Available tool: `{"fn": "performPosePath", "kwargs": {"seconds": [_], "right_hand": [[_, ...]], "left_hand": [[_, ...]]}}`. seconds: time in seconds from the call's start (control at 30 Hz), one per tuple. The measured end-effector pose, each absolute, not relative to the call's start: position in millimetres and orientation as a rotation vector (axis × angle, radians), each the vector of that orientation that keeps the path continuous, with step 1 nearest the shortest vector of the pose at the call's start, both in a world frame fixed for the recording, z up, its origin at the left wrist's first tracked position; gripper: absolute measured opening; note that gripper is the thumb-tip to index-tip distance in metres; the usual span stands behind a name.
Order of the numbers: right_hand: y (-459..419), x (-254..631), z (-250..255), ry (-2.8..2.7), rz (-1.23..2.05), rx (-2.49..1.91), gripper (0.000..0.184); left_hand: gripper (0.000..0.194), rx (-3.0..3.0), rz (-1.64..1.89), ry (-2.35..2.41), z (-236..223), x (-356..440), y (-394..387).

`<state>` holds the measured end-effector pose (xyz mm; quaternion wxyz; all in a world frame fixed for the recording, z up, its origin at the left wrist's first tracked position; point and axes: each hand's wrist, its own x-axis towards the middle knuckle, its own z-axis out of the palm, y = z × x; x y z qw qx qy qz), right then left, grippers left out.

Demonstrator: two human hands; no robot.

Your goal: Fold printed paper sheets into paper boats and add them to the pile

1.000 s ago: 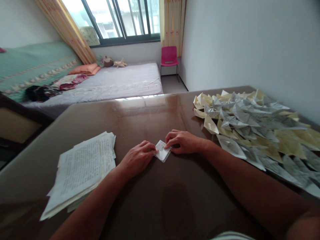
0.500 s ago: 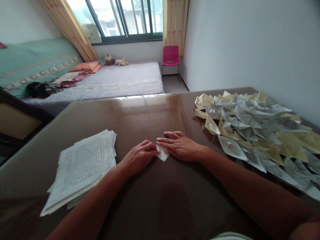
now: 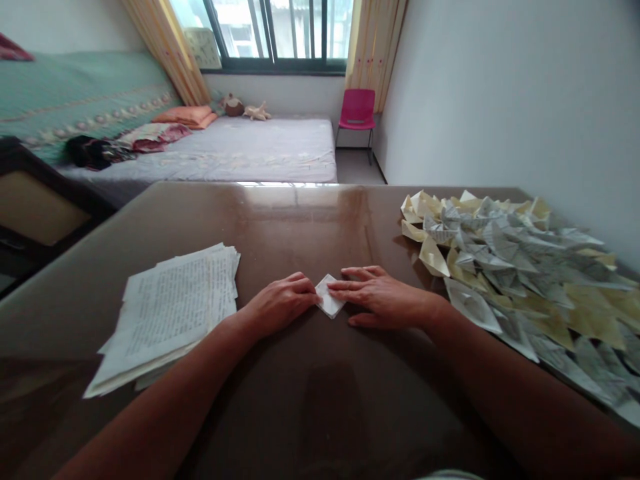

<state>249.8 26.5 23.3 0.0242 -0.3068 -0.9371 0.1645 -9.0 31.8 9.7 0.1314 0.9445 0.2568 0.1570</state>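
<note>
A small white square of folded paper (image 3: 331, 305) lies flat on the brown table, turned so that one corner points at me. My left hand (image 3: 284, 301) is closed, its fingertips pinching the paper's left corner. Stretched out flat, my right hand (image 3: 385, 297) rests its fingertips on the paper's right part, fingers spread. The upper and lower corners show between the hands.
On the left lies a stack of printed sheets (image 3: 173, 307). A large heap of folded paper boats (image 3: 505, 253), white and cream, covers the table's right side by the wall. Beyond the glossy table (image 3: 280, 220) stand a bed (image 3: 280, 147) and a pink chair (image 3: 357, 110).
My right hand has drawn back to the right, uncovering more of the folded paper. My left hand keeps its pinch at the corner. The whole view has shifted slightly.
</note>
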Motion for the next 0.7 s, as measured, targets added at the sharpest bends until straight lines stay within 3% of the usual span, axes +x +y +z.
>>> {"fn": "performPosePath", "kwargs": {"seconds": [0.2, 0.43, 0.7], "right_hand": [[35, 253, 36, -2.867, 0.434, -0.943, 0.028], [36, 236, 21, -2.806, 0.387, -0.874, 0.043], [40, 240, 10, -2.699, 0.470, -0.841, 0.020]], "left_hand": [[0.028, 2.903, 0.338, 0.748, 10, -10, 29], [0.022, 3.070, 0.320, 0.833, 4, -6, 25], [0.025, 2.909, 0.409, 0.986, -1, -5, 25]]}}
